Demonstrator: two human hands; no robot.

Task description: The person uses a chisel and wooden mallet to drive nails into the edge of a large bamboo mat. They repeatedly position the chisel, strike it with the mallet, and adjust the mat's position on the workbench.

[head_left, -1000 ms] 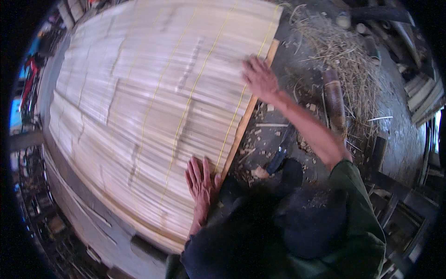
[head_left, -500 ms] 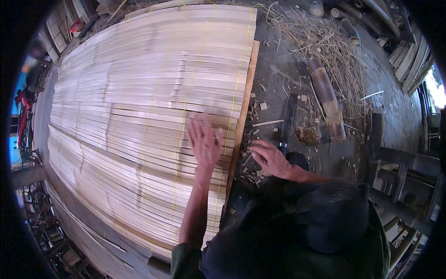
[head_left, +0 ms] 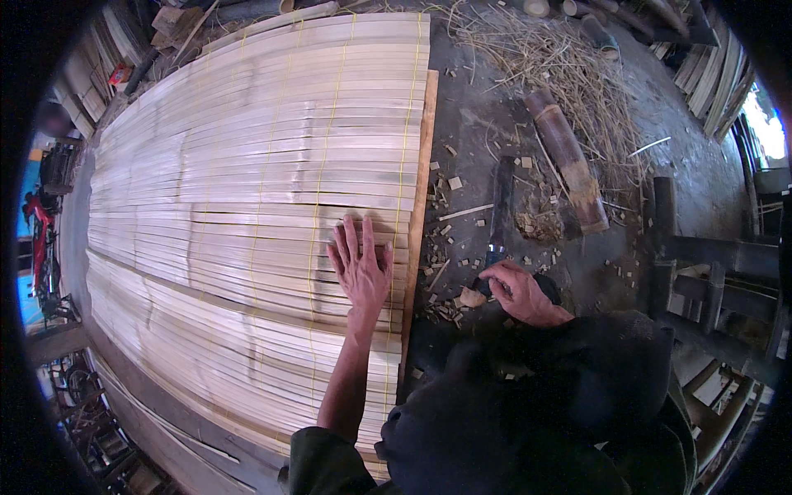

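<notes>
A large mat of pale bamboo slats (head_left: 223, 165), tied with thin yellow cords, spreads across the left and middle. My left hand (head_left: 361, 268) lies palm down near the mat's right edge, its fingers spread and holding nothing. Right of the mat, a long knife (head_left: 502, 198) rests on the floor with its dark blade pointing away. My right hand (head_left: 524, 293) is at the knife's dark handle, fingers curled over it; the palm side is hidden. A small rounded tan shape (head_left: 472, 297) shows beside these fingers; what it is, I cannot make out.
A wooden strip (head_left: 422, 165) runs along the mat's right edge. Small bamboo offcuts (head_left: 455, 183) litter the floor near a thick bamboo piece (head_left: 565, 157) and a heap of shavings (head_left: 577, 74). A dark wooden frame (head_left: 718, 285) stands at the right.
My right hand has moved right, from beside the mat's edge to the knife handle, and its fingers have curled. My left hand stays on the mat, now pressed flatter. The view has shifted slightly.
</notes>
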